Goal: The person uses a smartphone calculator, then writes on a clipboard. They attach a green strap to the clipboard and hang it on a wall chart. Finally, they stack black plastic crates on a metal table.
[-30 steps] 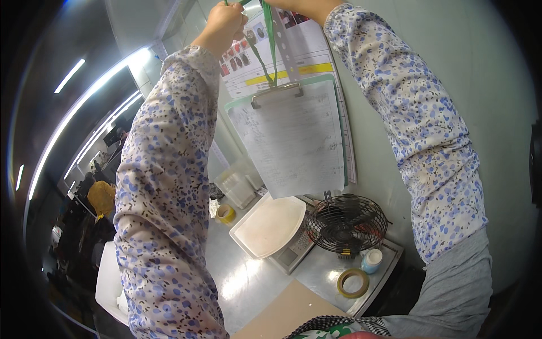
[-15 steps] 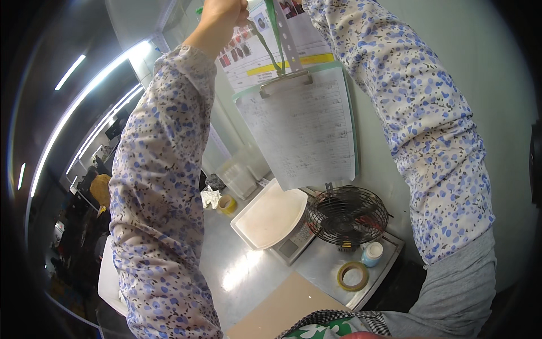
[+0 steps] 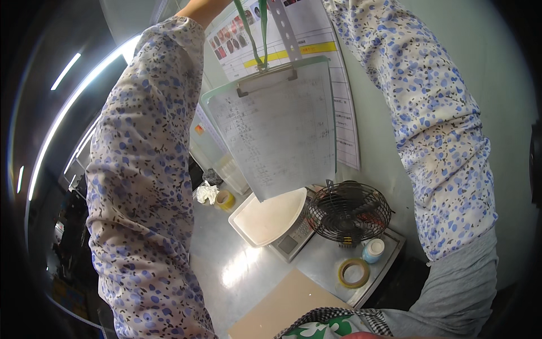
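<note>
Both my arms are raised in sleeves with a blue floral print. At the top edge, only the wrist and back part of my left hand (image 3: 204,10) show; its fingers are cut off by the frame. My right hand lies beyond the top edge, out of sight. Between my arms a green clipboard (image 3: 208,98) hangs by a green cord (image 3: 263,34) looped at its metal clip (image 3: 266,82). A sheet of paper (image 3: 276,133) with faint handwriting is clamped on it. My left hand is near the cord; whether it touches it is hidden.
Behind the clipboard, a printed sheet (image 3: 346,113) and a perforated metal strip (image 3: 285,31) are on the wall. Below stand a scale with a white tray (image 3: 270,217), a black fan (image 3: 349,212), tape rolls (image 3: 354,273), a small bottle (image 3: 373,250), crumpled white paper (image 3: 206,192) and a tan board (image 3: 282,308).
The clipboard has swung left, uncovering more of the wall sheet. My left arm has moved left and up, taking the fingers out of view. The right arm has shifted slightly right.
</note>
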Demonstrator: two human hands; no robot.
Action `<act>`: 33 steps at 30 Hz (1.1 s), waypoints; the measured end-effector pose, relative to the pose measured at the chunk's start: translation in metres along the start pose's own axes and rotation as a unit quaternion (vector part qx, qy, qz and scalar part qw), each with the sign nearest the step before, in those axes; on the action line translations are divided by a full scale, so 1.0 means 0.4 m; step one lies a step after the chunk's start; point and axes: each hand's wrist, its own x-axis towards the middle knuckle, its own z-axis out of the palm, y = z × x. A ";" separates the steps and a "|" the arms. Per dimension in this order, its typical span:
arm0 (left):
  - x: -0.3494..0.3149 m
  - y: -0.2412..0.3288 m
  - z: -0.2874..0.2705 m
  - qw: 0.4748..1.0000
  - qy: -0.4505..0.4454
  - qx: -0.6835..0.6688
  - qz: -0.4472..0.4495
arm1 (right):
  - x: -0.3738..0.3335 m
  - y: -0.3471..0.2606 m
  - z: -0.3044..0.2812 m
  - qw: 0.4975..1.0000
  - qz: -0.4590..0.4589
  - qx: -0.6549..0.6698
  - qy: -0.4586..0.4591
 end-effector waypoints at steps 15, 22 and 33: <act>-0.023 0.040 -0.070 0.881 -0.258 -0.243 -0.313 | -0.046 0.052 0.045 0.952 -0.217 -0.181 0.117; 0.005 -0.019 -0.095 0.859 -0.306 -0.259 -0.319 | 0.006 0.082 0.041 0.929 -0.247 -0.270 0.054; -0.064 0.090 -0.102 0.957 -0.169 -0.157 -0.176 | 0.007 0.036 0.018 0.961 -0.098 -0.258 -0.028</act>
